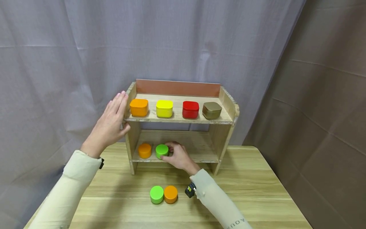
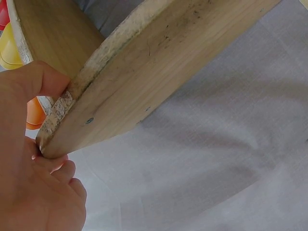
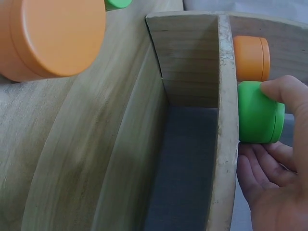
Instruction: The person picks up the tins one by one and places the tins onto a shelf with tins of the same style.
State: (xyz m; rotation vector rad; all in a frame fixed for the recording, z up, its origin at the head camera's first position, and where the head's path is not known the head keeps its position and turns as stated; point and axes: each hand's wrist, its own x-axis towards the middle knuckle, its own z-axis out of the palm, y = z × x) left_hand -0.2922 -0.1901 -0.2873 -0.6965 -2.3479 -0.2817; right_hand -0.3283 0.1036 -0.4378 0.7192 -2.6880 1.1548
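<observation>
A small two-tier wooden shelf (image 1: 171,125) stands on the table. At its left side my left hand (image 1: 110,122) grips the edge of the side panel (image 2: 110,96), thumb on one face and fingers on the other. On the lower tier, my right hand (image 1: 179,156) holds a round green container (image 1: 162,151) between thumb and fingers. The green container (image 3: 260,112) sits at the tier's front edge in the right wrist view. Just left of it is a round orange container (image 1: 145,150), a small gap between them.
Squarish orange (image 1: 139,107), yellow (image 1: 164,108), red (image 1: 190,109) and olive-brown containers (image 1: 212,110) line the upper tier. On the table in front, another round green container (image 1: 157,194) touches a round orange one (image 1: 170,194). A grey curtain (image 1: 171,41) hangs behind.
</observation>
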